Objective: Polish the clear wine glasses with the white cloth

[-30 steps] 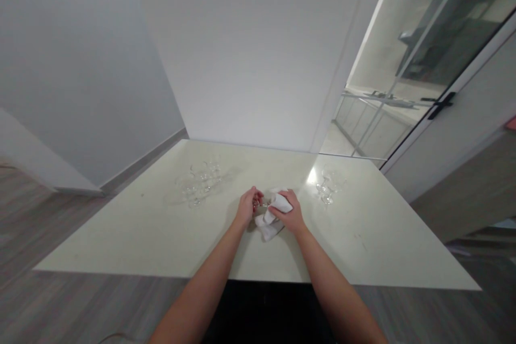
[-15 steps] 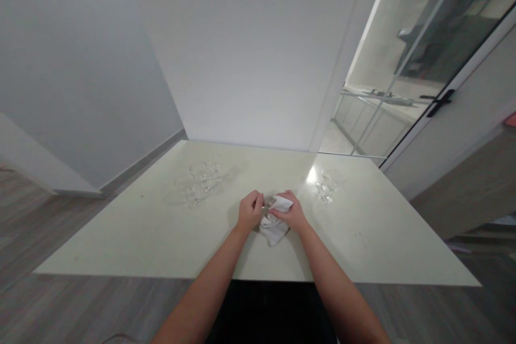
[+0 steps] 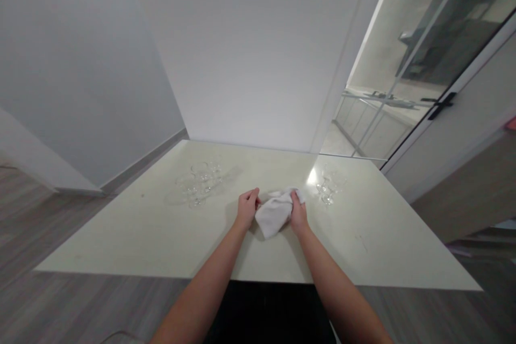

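My right hand [image 3: 299, 214] is closed round a white cloth [image 3: 274, 214], thumb on top, near the middle of the table. The cloth spreads toward the left and a corner hangs down toward me. My left hand [image 3: 247, 207] is closed at the cloth's left edge, on a clear glass whose body is hidden under the cloth. Several clear glasses [image 3: 202, 173] stand in a group on the left of the table. Another group of clear glasses [image 3: 327, 188] is on the right, beyond my right hand.
The pale, glossy table [image 3: 133, 242] reaches to the white wall [image 3: 250, 75] at the back. A glass-paned door [image 3: 427, 118] with a black handle is at the right. Grey wooden flooring [image 3: 72, 306] shows round the table's near side.
The cloth has been drawn over the glass, which showed between my hands before. My right hand has shifted slightly right, and my left hand a little left. The glass groups stay put.
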`<action>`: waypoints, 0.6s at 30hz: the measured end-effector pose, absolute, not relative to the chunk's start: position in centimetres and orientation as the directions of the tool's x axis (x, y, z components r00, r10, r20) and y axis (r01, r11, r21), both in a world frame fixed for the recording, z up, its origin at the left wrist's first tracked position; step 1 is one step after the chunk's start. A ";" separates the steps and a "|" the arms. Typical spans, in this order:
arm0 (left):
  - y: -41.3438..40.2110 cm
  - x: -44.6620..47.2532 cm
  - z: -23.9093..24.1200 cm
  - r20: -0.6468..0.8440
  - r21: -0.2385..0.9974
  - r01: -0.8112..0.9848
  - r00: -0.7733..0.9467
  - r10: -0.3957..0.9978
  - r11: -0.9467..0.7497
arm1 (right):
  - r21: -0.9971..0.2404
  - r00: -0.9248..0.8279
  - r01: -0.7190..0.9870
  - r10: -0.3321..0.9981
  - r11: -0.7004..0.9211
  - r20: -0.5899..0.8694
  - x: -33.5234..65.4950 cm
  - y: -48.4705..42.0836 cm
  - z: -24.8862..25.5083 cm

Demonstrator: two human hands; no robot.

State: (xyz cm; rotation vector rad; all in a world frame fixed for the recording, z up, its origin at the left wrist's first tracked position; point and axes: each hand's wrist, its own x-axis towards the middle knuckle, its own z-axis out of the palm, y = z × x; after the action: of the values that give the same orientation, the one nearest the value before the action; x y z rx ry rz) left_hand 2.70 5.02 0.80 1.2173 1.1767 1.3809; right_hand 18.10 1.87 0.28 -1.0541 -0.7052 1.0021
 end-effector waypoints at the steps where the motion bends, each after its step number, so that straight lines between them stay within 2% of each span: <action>1: 5.0 2.7 0.8 0.118 0.990 -0.067 -0.110 0.987 -0.126 | -0.889 0.397 -0.442 0.915 0.118 -0.076 18.1 2.1 0.3; 3: 5.0 2.6 0.9 0.136 0.986 -0.079 -0.155 0.978 -0.150 | -0.786 0.329 -0.613 0.930 0.081 -0.161 18.0 2.4 0.3; 6: 4.8 2.4 1.0 0.239 0.971 0.038 -0.191 0.952 -0.236 | -0.759 0.255 -0.648 0.957 0.064 -0.137 17.7 2.3 0.1; 8: 4.6 2.3 1.1 0.320 0.946 0.123 -0.204 0.925 -0.300 | -0.835 0.235 -0.545 0.970 0.080 -0.060 17.5 2.2 -0.4; 10: 4.5 2.1 1.2 0.369 0.927 0.163 -0.240 0.898 -0.337 | -0.929 0.215 -0.349 0.975 0.126 0.051 17.4 2.1 -0.9; 13: 4.5 1.7 1.4 0.389 0.919 0.184 -0.299 0.871 -0.348 | -0.981 0.102 -0.091 0.981 0.171 0.162 17.5 2.0 -1.6; 15: 4.7 1.3 1.4 0.378 0.924 0.189 -0.304 0.875 -0.333 | -0.987 -0.018 -0.076 0.989 0.143 0.145 17.7 1.9 -1.6; 18: 5.0 1.1 1.3 0.329 0.938 0.193 -0.247 0.911 -0.287 | -0.982 -0.120 -0.182 0.991 0.041 0.064 18.2 1.8 -1.2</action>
State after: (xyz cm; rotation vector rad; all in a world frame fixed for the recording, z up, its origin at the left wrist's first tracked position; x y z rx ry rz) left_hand 1.10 4.99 1.28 1.4200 1.3699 1.5860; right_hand 18.18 1.79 -1.18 -0.9750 -1.1880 1.3404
